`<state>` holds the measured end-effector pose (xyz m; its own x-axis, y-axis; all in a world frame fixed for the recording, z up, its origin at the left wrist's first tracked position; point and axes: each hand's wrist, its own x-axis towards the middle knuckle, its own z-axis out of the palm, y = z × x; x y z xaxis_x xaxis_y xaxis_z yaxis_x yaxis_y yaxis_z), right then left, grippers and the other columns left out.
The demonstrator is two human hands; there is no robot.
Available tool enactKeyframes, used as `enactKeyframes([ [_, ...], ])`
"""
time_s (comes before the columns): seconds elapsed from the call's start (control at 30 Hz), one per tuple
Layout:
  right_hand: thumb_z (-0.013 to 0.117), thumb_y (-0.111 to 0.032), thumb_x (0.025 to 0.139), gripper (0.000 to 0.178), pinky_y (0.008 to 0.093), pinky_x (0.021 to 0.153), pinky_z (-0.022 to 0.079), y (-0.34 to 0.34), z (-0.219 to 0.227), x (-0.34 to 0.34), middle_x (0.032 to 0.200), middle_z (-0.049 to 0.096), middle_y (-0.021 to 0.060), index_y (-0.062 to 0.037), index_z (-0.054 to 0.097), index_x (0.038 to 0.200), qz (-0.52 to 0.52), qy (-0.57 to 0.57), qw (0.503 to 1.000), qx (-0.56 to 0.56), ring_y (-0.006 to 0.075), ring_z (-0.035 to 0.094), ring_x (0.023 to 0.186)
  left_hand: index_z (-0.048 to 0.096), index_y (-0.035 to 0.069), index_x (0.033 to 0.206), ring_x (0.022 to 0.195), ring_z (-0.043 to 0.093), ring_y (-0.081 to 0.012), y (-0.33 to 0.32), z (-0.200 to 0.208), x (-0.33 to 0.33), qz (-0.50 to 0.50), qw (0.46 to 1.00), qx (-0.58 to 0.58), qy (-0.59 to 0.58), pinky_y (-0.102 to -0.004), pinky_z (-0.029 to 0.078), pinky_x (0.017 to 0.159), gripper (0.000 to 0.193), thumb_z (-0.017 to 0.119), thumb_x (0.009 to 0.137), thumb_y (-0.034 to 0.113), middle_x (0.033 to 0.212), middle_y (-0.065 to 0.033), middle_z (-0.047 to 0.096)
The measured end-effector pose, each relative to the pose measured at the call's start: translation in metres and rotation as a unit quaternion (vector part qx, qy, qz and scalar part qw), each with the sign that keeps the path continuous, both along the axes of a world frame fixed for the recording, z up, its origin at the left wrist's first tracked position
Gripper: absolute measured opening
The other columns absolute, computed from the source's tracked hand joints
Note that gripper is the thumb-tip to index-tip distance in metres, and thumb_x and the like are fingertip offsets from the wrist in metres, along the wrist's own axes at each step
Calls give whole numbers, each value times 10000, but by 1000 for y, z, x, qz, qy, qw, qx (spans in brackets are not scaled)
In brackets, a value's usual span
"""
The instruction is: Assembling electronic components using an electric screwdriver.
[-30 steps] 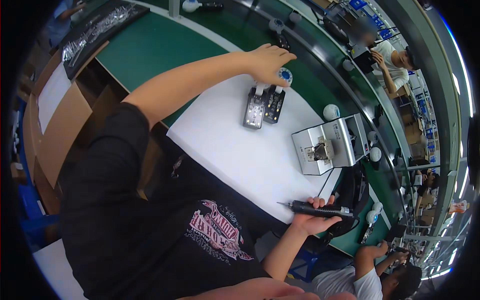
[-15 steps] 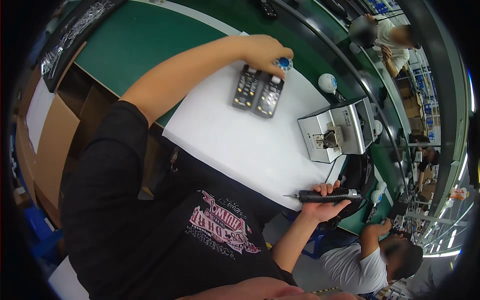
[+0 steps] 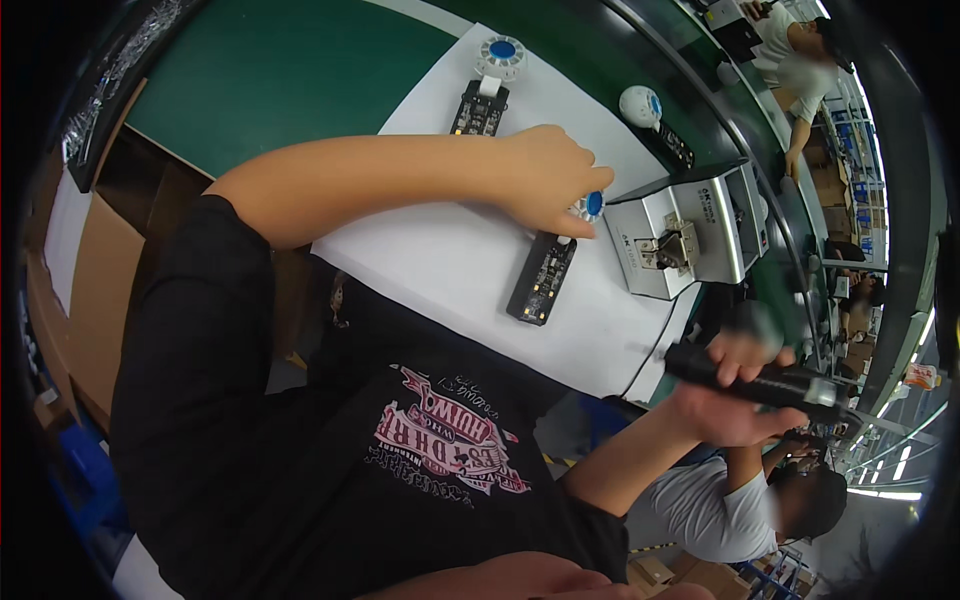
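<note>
Fingers of the left hand [image 3: 553, 182] grip the round blue-centred head [image 3: 594, 206] of a black circuit-board module [image 3: 545, 278] extending bodyward from them, presumably for cleaner handling, while those of the right hand [image 3: 728, 412] wrap a black electric screwdriver [image 3: 795, 388].

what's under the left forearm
White sheet and a black circuit board, its upper end showing beyond the forearm. The board's middle is covered; anything else directly beneath can't be seen.
</note>
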<state>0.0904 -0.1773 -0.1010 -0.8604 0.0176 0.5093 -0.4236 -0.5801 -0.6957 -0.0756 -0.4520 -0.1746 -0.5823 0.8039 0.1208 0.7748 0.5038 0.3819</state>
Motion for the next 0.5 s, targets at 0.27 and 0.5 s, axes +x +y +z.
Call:
enactKeyframes([
  [0.27,442,-804,932,821,423,739,497,-53,-13,-73,850,650,126,-58,537,1260,-376,93,904,180,252,595,705,532,-2,1183,910,680,-418,11,-24,7,4,991,110,-79,-475,541,790,625,730,886,511,995,-231,672],
  [0.5,410,-816,935,864,433,717,497,-39,-27,-67,852,647,140,-41,514,1302,-246,45,959,132,270,591,695,523,10,1183,862,684,-426,14,-26,13,24,991,112,-63,-483,550,749,603,739,873,480,997,-229,669],
])
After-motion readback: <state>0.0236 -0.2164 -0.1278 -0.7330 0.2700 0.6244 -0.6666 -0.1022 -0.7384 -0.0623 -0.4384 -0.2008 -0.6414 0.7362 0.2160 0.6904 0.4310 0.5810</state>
